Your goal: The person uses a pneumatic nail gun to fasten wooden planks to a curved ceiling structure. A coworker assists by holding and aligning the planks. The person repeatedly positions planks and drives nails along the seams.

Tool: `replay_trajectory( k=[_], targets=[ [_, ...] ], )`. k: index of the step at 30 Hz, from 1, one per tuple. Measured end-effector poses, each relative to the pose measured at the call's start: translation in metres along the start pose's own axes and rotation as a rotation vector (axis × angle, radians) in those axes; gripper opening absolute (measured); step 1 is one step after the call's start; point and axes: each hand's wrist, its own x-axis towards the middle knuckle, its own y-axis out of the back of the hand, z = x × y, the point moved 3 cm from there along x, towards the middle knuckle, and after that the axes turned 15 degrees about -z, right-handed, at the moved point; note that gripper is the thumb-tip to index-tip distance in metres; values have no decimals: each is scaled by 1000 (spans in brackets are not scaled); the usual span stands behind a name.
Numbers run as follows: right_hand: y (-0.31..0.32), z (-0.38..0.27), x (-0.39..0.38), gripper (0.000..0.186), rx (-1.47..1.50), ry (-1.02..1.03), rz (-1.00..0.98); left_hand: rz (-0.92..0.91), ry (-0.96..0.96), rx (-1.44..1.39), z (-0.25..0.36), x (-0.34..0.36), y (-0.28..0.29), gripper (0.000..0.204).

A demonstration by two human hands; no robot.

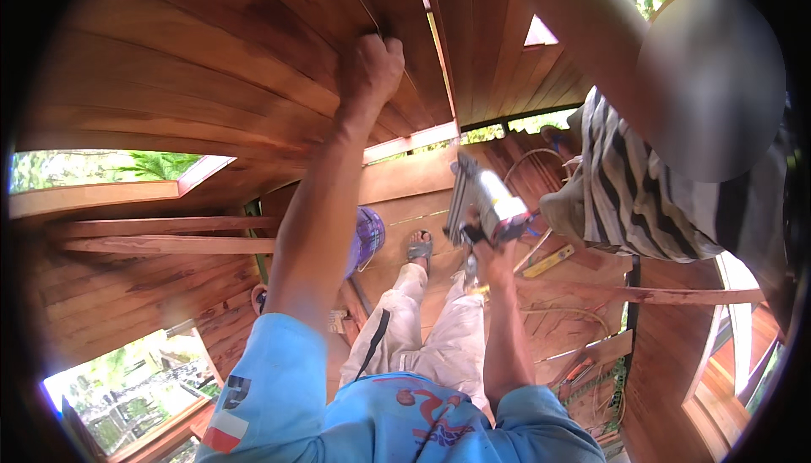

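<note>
Left hand: raised on a stretched arm, the left hand [372, 70] touches the plank panelling [245, 57] at a seam, fingers curled in; whether they pinch anything, I cannot tell.
Right hand: held lower, the right hand [492, 262] is clamped around the grip of the nail gun.
Nail gun: the nail gun [498, 198], silver and dark with a reddish end, is held tilted, above the floor and well apart from the left hand.
Co-worker: a person in a striped shirt [625, 201] stands at the right, one arm [604, 40] reaching up.
Floor: a purple bucket [369, 235] sits left of the person's sandalled foot [420, 246]; a yellow level [547, 262] lies to the right, beyond the right hand.
Right side: a wooden rail [659, 295] runs across below the co-worker.
</note>
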Motion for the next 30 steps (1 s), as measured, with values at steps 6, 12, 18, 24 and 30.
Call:
replay_trajectory(
  k=[6, 12, 18, 24, 30],
  targets=[
    [4, -3, -72, 40, -187, -306, -63, 152, 8, -6, 1, -13, -16, 42],
    [-9, -35, -76, 31, -139, -308, -163, -95, 48, -27, 1, -7, 0, 41],
    [-3, -49, -82, 32, -127, -321, -177, -255, 41, 4, -15, 13, 8, 37],
    [6, -67, -96, 35, -160, -358, -163, 194, -52, -212, -7, -30, -25, 39],
    [3, -80, -94, 23, -209, -331, -188, 96, -45, -133, -27, -29, -32, 36]
  ],
)
